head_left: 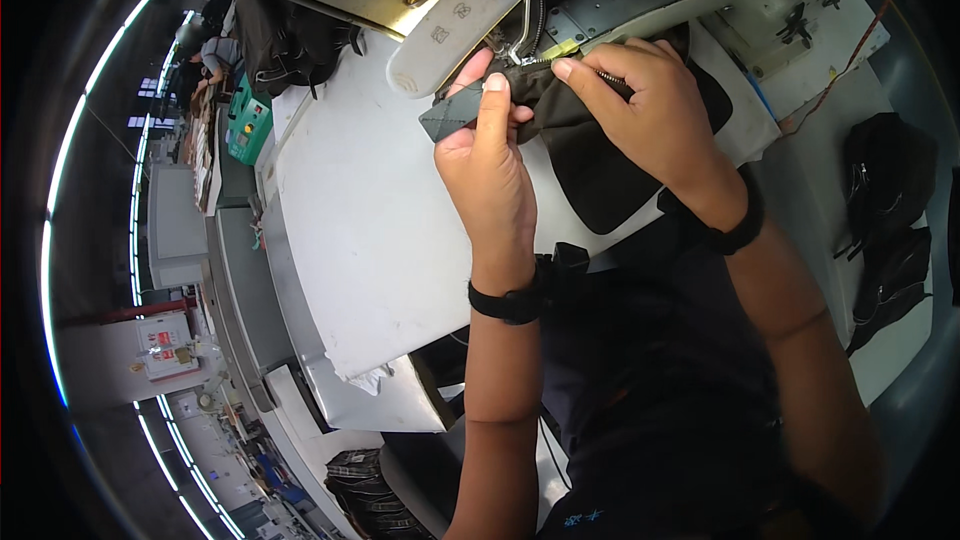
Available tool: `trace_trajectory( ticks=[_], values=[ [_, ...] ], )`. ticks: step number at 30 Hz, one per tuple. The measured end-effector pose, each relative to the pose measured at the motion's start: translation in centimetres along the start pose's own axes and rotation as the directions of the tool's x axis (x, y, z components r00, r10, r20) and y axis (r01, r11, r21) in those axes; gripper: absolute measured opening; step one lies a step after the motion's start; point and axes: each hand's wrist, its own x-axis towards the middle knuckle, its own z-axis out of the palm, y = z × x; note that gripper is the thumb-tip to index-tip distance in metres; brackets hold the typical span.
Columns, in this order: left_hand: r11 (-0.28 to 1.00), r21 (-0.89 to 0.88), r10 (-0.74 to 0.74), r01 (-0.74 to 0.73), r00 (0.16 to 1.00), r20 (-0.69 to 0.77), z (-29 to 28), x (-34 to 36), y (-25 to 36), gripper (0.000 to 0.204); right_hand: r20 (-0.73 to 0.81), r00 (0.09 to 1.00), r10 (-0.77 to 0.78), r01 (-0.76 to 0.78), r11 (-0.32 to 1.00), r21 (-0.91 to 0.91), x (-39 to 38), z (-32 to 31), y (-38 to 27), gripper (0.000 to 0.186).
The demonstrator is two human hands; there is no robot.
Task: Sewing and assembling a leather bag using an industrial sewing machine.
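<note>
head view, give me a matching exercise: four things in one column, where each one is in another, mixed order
Things:
1. left hand
2. right hand
3. grey quilted patch
4. black bags

Places:
A. on the zipper edge of the dark fabric
B. far right of the table
C. pinched by a thumb and finger
D. pinching the patch

Pairs: 1-D, 2-A, 3-C, 4-B

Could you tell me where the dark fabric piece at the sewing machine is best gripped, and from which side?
Probably pinch the dark fabric piece at its near edge, coming from the person's side: that part lies flat and free on the white table, while the far end sits under the left hand, the right hand and the machine.
</note>
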Motion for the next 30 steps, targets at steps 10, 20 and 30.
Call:
trace_trajectory(
  ticks=[10,20,30],
  values=[
    [0.998,0.065,0.017,-0.018,1.0,0.01,0.3,-0.2,0.2,0.043,-0.08,0.99,-0.12,0.082,0.925,-0.371,0.0,-0.5,-0.4,0.021],
    [0.999,0.031,-0.018,0.019,0.999,-0.034,0.4,0.6,0.5,0.034,-0.074,0.964,-0.254,0.228,0.94,-0.255,2.1,-1.0,-0.1,0.027],
    [0.997,-0.014,-0.074,0.074,0.997,0.018,0.0,1.4,0.1,0.034,-0.059,0.983,-0.174,0.157,0.962,-0.223,2.6,-0.3,1.0,0.031]
  ],
)
